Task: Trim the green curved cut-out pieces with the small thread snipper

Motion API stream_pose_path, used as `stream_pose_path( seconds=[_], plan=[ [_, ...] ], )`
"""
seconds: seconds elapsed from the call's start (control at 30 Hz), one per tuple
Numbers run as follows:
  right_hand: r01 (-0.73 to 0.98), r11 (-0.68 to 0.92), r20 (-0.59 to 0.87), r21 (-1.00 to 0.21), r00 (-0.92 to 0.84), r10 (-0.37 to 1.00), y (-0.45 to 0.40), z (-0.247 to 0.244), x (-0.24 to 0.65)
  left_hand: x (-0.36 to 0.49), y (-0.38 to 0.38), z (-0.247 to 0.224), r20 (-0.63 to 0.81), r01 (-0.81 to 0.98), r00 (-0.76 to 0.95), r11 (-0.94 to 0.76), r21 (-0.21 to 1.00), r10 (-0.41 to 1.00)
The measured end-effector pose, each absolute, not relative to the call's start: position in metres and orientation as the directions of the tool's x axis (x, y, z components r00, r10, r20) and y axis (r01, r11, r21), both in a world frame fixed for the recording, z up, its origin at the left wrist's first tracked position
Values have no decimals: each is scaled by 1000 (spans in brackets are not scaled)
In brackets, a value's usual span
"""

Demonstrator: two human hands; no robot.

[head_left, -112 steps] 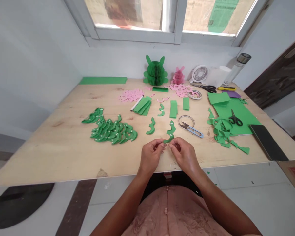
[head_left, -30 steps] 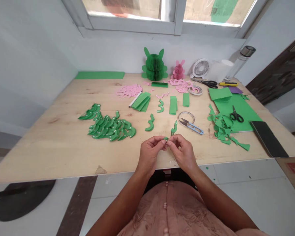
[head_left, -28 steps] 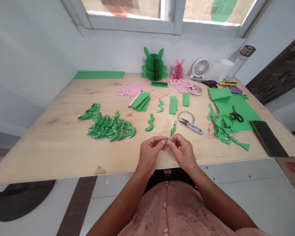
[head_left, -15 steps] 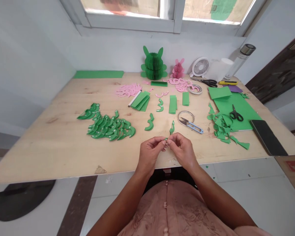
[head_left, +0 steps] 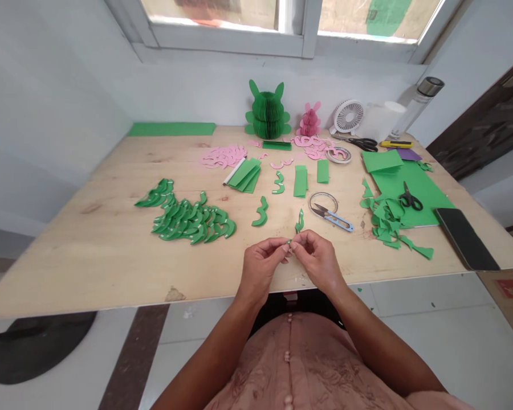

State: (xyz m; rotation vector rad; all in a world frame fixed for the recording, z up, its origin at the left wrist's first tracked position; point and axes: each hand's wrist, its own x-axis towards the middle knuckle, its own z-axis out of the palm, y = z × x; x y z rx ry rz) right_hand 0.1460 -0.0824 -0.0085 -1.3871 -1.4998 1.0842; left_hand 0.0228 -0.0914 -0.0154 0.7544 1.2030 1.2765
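My left hand (head_left: 263, 259) and my right hand (head_left: 316, 256) meet at the table's front edge, fingertips pinched together on a green wavy paper cutout (head_left: 300, 221). Its upper end sticks up past the right fingers, and a speck of green shows between the thumbs; the rest is hidden. Ahead and slightly left lies another wavy green cutout (head_left: 260, 212) with small white strips. A similar cutout (head_left: 279, 183) is farther back. To the left spreads a heap of curved green cutouts (head_left: 192, 221). Blue-handled thread snips (head_left: 333, 217) rest by a tape roll (head_left: 324, 195) to the right.
Green scraps (head_left: 387, 222), black scissors (head_left: 410, 197) and a phone (head_left: 465, 239) lie at right. Folded green papers (head_left: 245, 175), pink cutouts (head_left: 223, 156), a green honeycomb paper figure (head_left: 268, 114), a small fan (head_left: 347, 115) and a bottle (head_left: 419, 105) are farther back.
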Motion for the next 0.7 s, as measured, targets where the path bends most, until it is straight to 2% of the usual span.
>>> stream_pose_path(
  seconds=[0.7],
  plan=[
    [337,19,-1,-941,-62,998,-80,-9,147,21,-92,-19,-215,-270,-102,181,946,971]
  ],
)
